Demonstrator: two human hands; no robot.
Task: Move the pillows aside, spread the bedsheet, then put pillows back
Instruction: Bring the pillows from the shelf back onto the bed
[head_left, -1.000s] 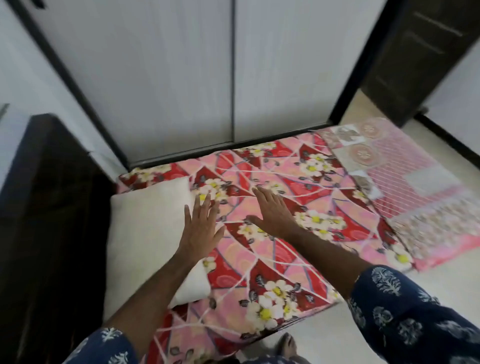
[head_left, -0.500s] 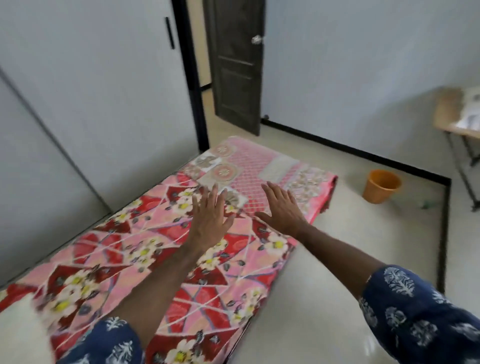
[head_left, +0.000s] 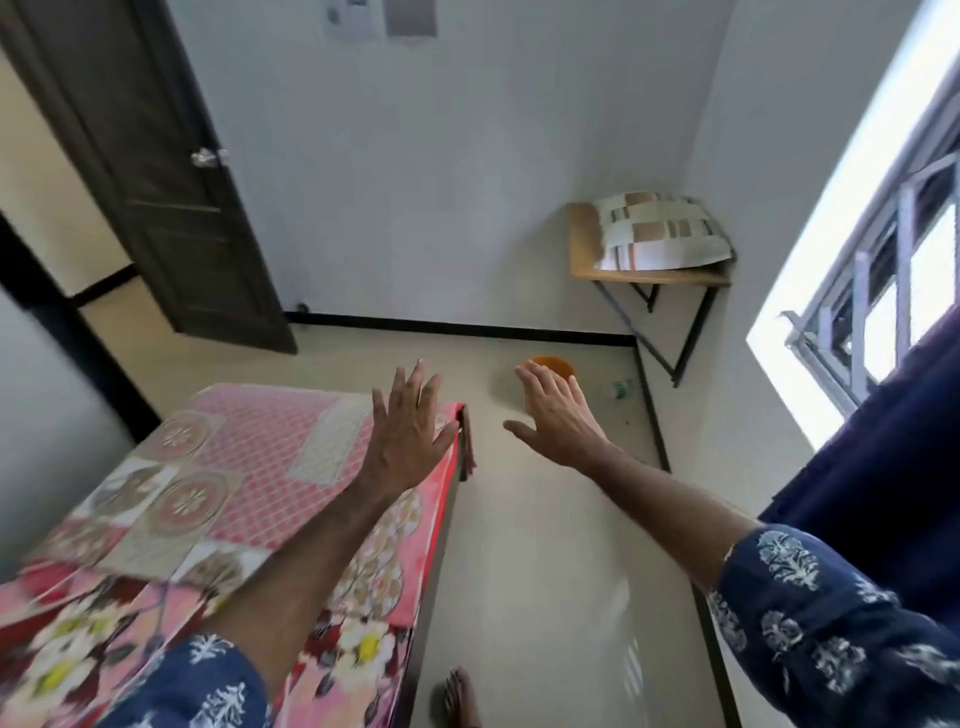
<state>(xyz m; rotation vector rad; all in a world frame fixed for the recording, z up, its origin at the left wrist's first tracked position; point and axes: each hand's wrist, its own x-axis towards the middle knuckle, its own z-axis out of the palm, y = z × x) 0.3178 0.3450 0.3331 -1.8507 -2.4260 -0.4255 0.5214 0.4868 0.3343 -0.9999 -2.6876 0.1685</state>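
— Two hands, both raised and empty. Where do they sit against the bedding?

— Head view: the left hand (head_left: 410, 434) has its fingers spread and straight, held over the far right corner of the bedsheet (head_left: 249, 467); whether the palm touches the cloth I cannot tell. The right hand (head_left: 558, 415) is also flat and spread, out past the bed's edge, over the bare floor (head_left: 545, 545), in front of an orange bucket (head_left: 553, 366).

— And the pillows?

— A stack of pillows (head_left: 660, 231) lies on the wooden worktop (head_left: 584, 244) in the far right corner, well apart from both hands and from the bed.

— What differs from a second ago?

— Back then both palms lay on the floral part of the sheet, beside a white pillow at the head end. Half a second ago they were further along, nearer the foot. Now the view has swung round to the room's corner, the white pillow is out of sight, and the right hand has left the sheet altogether.

— How does the sheet look?

— It lies over the mattress, pink checks and round medallion patches at the foot end, red and pink with white-and-yellow flowers nearer the person. The near part is blurred. Its right edge hangs down the mattress side.
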